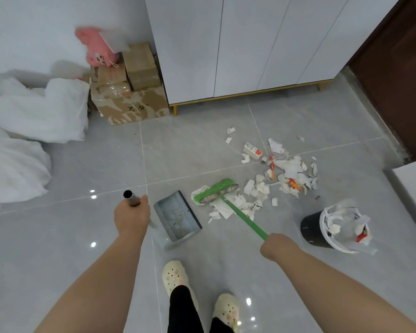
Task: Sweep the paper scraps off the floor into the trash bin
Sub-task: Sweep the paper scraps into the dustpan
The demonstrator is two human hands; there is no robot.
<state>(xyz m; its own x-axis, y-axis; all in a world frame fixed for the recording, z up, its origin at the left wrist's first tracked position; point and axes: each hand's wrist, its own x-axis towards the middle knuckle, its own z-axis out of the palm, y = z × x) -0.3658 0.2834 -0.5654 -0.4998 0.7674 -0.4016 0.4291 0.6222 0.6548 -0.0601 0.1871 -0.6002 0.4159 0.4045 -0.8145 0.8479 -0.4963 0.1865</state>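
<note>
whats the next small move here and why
Probably pull the green broom left toward the lip of the dustpan: the right hand grips the broom's handle, the left hand holds the pan's, and paper scraps lie under the bristles, just off that lip.

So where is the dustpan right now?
Head view, centre floor: the dustpan sits just left of the green broom head, its handle gripped by the left hand.

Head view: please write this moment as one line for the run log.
left hand grips dustpan handle | right hand grips green broom | paper scraps on floor | trash bin right of scraps
</note>
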